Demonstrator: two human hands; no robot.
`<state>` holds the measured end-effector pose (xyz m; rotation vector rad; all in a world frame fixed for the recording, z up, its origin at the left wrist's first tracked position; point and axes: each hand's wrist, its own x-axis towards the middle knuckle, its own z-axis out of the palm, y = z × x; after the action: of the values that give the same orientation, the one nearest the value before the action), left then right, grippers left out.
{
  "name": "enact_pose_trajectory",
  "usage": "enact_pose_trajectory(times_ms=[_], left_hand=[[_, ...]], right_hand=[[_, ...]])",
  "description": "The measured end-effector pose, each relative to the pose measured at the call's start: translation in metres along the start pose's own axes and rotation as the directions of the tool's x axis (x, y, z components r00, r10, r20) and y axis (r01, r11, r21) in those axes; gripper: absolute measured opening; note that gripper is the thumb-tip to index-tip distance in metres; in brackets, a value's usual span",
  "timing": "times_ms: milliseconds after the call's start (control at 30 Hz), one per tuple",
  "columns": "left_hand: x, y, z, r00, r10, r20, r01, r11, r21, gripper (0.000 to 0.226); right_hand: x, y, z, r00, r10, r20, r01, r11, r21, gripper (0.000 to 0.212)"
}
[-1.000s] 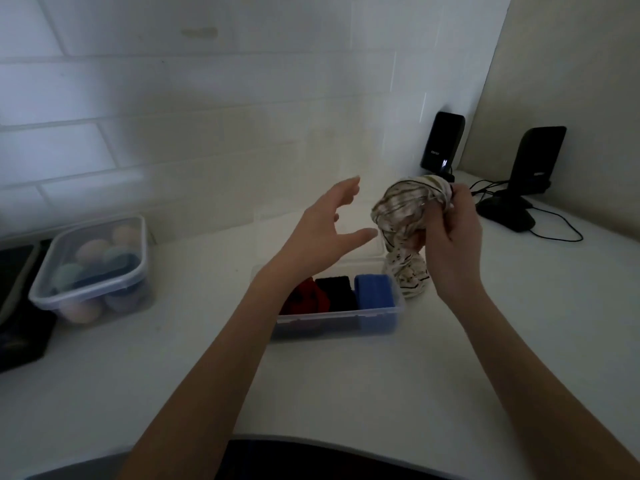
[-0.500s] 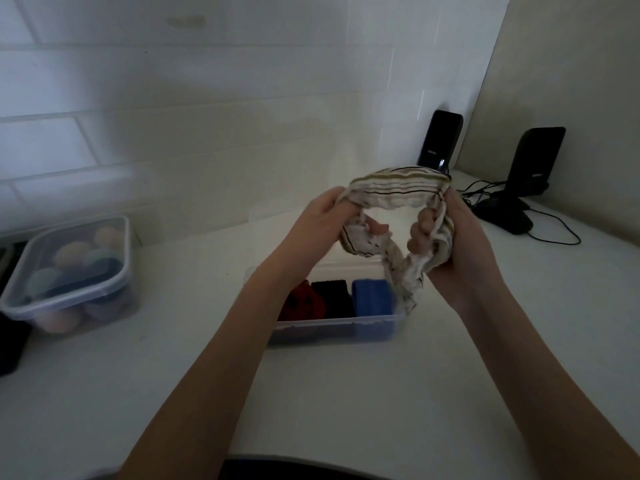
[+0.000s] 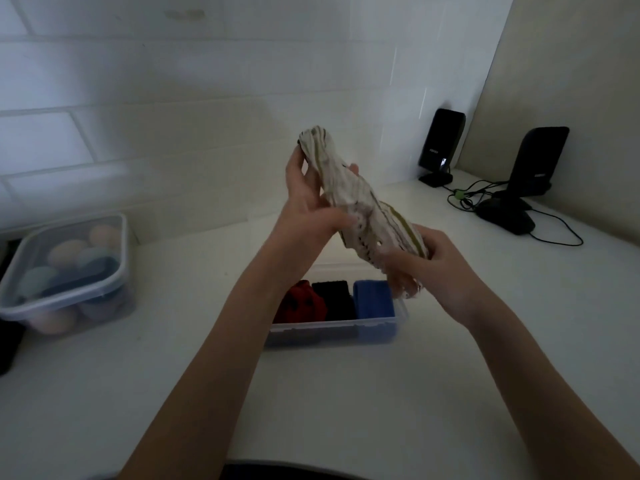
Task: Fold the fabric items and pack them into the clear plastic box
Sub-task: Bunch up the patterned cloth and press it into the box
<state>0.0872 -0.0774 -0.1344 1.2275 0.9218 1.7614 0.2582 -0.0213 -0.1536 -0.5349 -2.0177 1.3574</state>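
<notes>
A cream fabric item with olive stripes (image 3: 349, 194) is stretched into a slanted roll above the table. My left hand (image 3: 304, 202) grips its upper end, fingers wrapped round it. My right hand (image 3: 422, 261) grips the lower end, from which a loose tail hangs. Below them sits the clear plastic box (image 3: 346, 332) on the white table, holding a red piece (image 3: 304, 303), a black piece (image 3: 334, 297) and a blue piece (image 3: 374, 299) side by side. The box's far part is hidden behind my hands.
A second clear lidded box (image 3: 69, 271) with pale round items stands at the left by the tiled wall. Two black speakers (image 3: 440, 143) (image 3: 533, 168) with cables (image 3: 464, 199) stand at the back right corner. A dark object lies at the far left edge.
The fabric went from a loop held between both hands to a long diagonal roll. My left hand rose to its top end; my right hand dropped low and to the right.
</notes>
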Motion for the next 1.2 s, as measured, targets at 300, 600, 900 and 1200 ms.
enact_pose_trajectory(times_ms=[300,600,900,1200], left_hand=[[-0.009,-0.002,0.009,0.99,0.054,0.127,-0.117,0.82,0.56,0.115],[-0.013,-0.002,0.011,0.963,0.153,0.222,-0.268,0.644,0.717,0.115],[-0.013,-0.003,0.011,0.998,0.019,0.062,-0.04,0.933,0.357,0.066],[-0.013,-0.007,0.009,0.907,-0.16,0.39,0.236,0.959,-0.155,0.072]], right_hand=[[-0.005,-0.004,0.003,0.986,-0.143,-0.09,0.137,0.988,-0.075,0.014],[-0.005,-0.007,0.0,0.976,-0.162,-0.145,0.182,0.974,0.137,0.011],[0.001,-0.003,-0.001,0.965,0.061,-0.257,0.009,0.965,0.262,0.019],[-0.005,-0.004,0.006,0.987,0.153,0.043,-0.158,0.9,0.406,0.028]])
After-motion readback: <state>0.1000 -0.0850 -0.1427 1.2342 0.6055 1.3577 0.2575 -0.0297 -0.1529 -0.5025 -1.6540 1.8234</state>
